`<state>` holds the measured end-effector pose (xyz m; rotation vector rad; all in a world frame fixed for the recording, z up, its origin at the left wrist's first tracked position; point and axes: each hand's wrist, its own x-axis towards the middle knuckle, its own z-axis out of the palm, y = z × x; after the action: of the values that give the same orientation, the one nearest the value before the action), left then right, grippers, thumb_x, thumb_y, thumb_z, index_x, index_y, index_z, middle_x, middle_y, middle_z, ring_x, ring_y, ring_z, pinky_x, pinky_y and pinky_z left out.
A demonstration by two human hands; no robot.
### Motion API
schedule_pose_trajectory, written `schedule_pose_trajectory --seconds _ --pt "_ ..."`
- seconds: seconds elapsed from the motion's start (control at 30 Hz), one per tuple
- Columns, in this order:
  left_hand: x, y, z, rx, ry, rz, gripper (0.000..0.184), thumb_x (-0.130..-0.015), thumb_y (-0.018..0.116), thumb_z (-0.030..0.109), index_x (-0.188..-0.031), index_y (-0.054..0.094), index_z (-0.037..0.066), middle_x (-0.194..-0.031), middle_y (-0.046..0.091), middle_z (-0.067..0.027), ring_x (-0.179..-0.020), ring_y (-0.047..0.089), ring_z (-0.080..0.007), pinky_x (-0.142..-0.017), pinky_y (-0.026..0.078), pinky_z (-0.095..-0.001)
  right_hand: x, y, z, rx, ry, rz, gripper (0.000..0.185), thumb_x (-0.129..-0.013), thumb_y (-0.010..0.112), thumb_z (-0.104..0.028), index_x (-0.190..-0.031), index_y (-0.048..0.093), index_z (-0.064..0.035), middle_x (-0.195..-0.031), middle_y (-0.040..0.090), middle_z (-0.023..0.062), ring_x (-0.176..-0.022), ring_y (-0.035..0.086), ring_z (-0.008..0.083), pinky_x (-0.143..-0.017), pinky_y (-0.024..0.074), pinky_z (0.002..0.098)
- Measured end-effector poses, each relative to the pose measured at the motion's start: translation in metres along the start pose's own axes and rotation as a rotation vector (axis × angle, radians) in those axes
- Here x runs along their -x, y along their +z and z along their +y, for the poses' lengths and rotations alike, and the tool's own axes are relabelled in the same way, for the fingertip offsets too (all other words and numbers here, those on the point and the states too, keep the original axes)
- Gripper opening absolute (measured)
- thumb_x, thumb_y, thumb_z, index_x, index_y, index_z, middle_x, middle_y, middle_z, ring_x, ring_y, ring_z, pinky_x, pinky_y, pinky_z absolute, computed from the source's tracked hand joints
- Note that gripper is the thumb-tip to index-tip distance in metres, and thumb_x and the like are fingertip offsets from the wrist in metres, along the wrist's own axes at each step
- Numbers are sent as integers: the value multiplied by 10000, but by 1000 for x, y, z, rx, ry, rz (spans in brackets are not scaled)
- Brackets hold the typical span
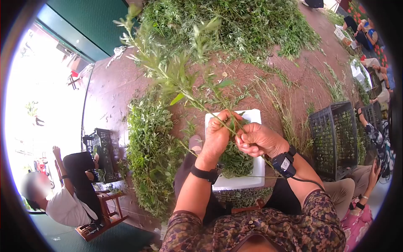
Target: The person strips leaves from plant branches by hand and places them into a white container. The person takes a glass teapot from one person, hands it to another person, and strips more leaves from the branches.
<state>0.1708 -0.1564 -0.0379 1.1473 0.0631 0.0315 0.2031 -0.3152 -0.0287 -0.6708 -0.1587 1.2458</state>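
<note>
My left hand (219,135) is closed around the stem of a leafy green branch (168,77), which extends up and to the left. Close beside it on the right, my right hand (256,138) pinches the stems with thumb and fingers. Below both hands stands a white tub (237,183) between my legs, holding loose green leaves (239,161). My hands partly cover its upper part. The branch's leafy top looks blurred.
A large heap of cut plants (235,25) lies ahead, another pile (151,155) at left. Black crates (333,140) stand at right and left. A seated person (71,201) is at left; several people sit at right.
</note>
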Motion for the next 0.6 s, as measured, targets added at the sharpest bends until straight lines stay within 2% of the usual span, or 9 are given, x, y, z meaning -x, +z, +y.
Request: schedule_pose_trajectory --seconds 0.03,0.07,0.13,0.17,0.27,0.37,0.47,0.57,0.6 --pt "-1 -4 0 107 -99 28 201 -921 498 165 -946 598 -7 -728 557 -30 -622 483 -91 -543 372 -230 1 4 -4 14 9 23 256 -848 624 -253 -809 558 -9 -635 453 -1 -437 399 31 -310 293 159" --pt "-2 -6 3 132 -86 6 235 -916 509 205 -954 595 -11 -732 560 -34 -620 484 -92 -539 371 -229 1 6 -6 27 17 46 260 -836 640 -260 -784 564 -17 -616 454 -3 -429 397 35 -307 283 163" --pt "-3 -8 12 184 -63 -36 313 -906 531 283 -969 588 -18 -740 565 -43 -616 487 -95 -531 369 -229 3 2 -6 51 15 19 224 -873 591 -219 -833 547 -3 -650 455 0 -452 401 28 -318 295 157" --pt "-4 -11 10 118 -90 -57 395 -882 555 369 -965 589 -16 -736 562 -40 -599 476 -91 -505 354 -228 4 0 -6 63 17 5 207 -892 566 -198 -857 538 4 -668 455 1 -464 403 25 -323 301 154" --pt "-4 -13 9 169 -116 -42 333 -874 585 315 -949 590 -9 -715 557 -22 -553 453 -82 -462 321 -218 8 1 -11 147 28 32 181 -901 550 -176 -861 534 0 -649 458 2 -464 399 25 -331 301 154" --pt "-5 -18 10 95 -122 -121 242 -864 611 231 -917 588 -3 -687 546 -1 -517 436 -70 -441 303 -198 11 3 -13 149 51 60 171 -901 546 -166 -867 530 1 -633 460 -1 -457 395 26 -335 304 154" --pt "-5 -15 10 117 -158 -115 106 -868 592 114 -894 588 12 -627 517 28 -505 392 -14 -436 316 -179 12 0 -12 177 53 72 176 -901 547 -169 -870 529 4 -627 457 -4 -453 393 29 -335 302 157" --pt "-6 -14 5 -81 -113 -70 105 -880 579 126 -897 589 22 -654 542 18 -534 434 -23 -454 350 -186 12 -1 -12 184 56 84 180 -900 548 -170 -870 528 6 -628 456 -7 -455 397 32 -336 303 159" --pt "-6 -14 3 -177 -56 -72 91 -879 582 122 -900 595 35 -692 559 12 -585 478 -54 -514 396 -204 12 -2 -13 180 54 71 181 -901 549 -172 -872 529 6 -627 459 -5 -455 401 31 -337 310 159"
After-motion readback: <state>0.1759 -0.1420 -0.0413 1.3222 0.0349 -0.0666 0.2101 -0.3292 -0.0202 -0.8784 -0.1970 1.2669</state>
